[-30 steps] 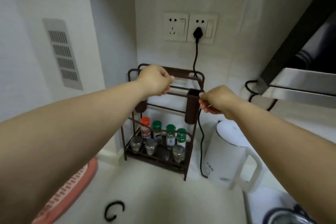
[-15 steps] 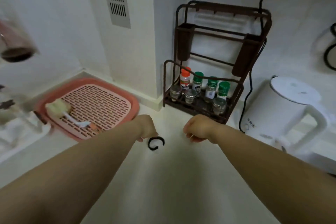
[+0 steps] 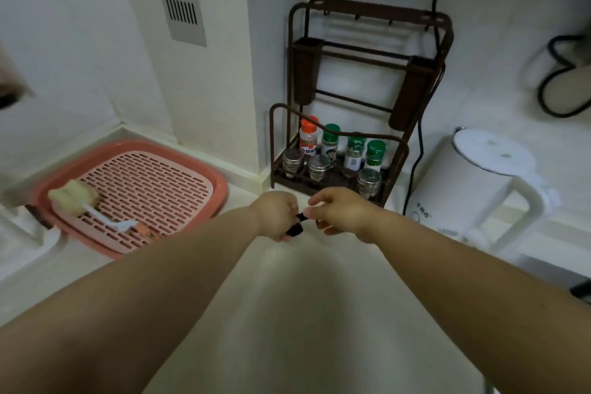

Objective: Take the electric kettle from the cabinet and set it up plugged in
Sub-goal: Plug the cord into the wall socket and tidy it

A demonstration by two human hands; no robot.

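Observation:
The white electric kettle (image 3: 473, 182) stands on the counter at the right, handle towards me. Its black cord (image 3: 415, 153) runs up behind the brown rack and out of the top of the frame. In front of the rack my left hand (image 3: 275, 214) and my right hand (image 3: 339, 211) meet over the counter. Between them they hold a small black strap (image 3: 295, 227), the left hand gripping one end, the right hand pinching the other.
A brown wire rack (image 3: 367, 80) with several spice jars (image 3: 339, 153) stands in the corner. A pink drain tray (image 3: 134, 192) with a sponge brush (image 3: 80, 198) lies at the left. Another black cable (image 3: 563, 73) loops on the right wall.
My hands came down from the rack to the counter and picked up the black strap that lay there. The camera tilted downward.

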